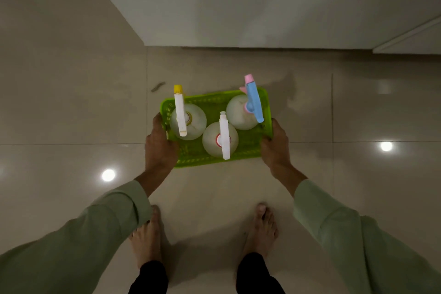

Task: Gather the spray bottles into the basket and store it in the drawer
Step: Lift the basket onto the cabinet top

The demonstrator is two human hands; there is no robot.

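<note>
A person is standing barefoot on glossy beige floor tiles, looking straight down and holding a bright green perforated plastic basket out in front of the body, toward 12 o'clock from the feet. The left hand is clamping the basket's short side at 9 o'clock, thumb lying over the rim, and the right hand is clamping the opposite side at 3 o'clock; the two hands are sitting well apart, with the basket between them. Pale green sleeves are covering both forearms.

Three round translucent spray bottles are standing upright inside the basket. The bottle with the white trigger head and yellow nozzle is standing at 9 o'clock, just beside the left hand. The bottle with the all-white trigger head is standing near the basket's 6 o'clock edge. The bottle with the blue trigger head and pink nozzle is standing at 2 o'clock, its nozzle reaching past the far rim.

A white cabinet front is filling the view at 12 o'clock, beyond the basket.
</note>
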